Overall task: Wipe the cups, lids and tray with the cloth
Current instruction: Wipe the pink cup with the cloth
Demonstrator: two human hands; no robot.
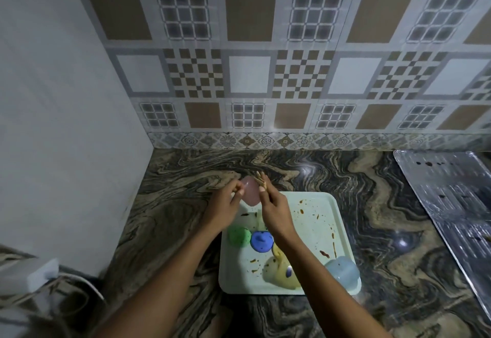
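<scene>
A pale green tray [316, 231] with brown stains lies on the marbled counter. Above its far left corner my left hand [225, 210] grips a translucent pink cup [251, 195]. My right hand [275, 214] pinches a small brown-striped cloth [259, 182] against the cup's upper rim. On the tray lie a green lid [239, 235] and a blue lid [261, 241], side by side under my right wrist. A yellow cup [277, 272] lies on its side near the front edge. A pale blue cup [342, 271] sits at the front right corner.
A stained steel sheet [451, 204] covers the counter at the right. A tiled wall stands behind, and a plain white wall closes the left side. A white block with a cable [34, 274] sits at the lower left. A pale object [255, 221] lies on the tray beneath my hands.
</scene>
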